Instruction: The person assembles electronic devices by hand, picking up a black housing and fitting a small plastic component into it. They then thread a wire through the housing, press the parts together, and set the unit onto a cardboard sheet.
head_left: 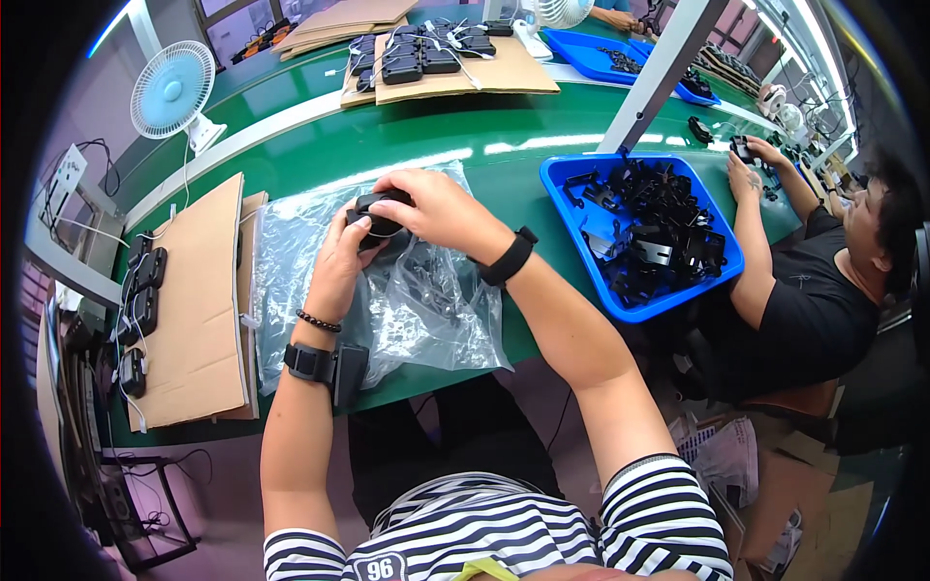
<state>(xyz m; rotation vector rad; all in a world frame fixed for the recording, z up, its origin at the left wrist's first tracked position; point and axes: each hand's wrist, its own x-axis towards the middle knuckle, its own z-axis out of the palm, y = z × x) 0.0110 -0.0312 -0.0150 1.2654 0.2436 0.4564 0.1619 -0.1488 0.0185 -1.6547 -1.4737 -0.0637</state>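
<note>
Over the clear plastic bag (436,320) on the green table, both my hands are closed round a black rounded plastic device (380,225). My left hand (339,257) grips it from the near left side, its thumb along the edge. From above and the right, my right hand (431,205) wraps over it with the fingers curled on the far side. Much of the device is hidden by my fingers, so its exact kind does not show. The plastic bag lies wrinkled beneath both wrists, with small things I cannot make out inside or under it.
A blue tray (639,312) of black plastic parts stands to my right, with a co-worker (814,281) beyond it. Cardboard sheets (189,320) lie at left beside black devices with white cables. Further back are more devices (421,58) on cardboard and a fan (174,89).
</note>
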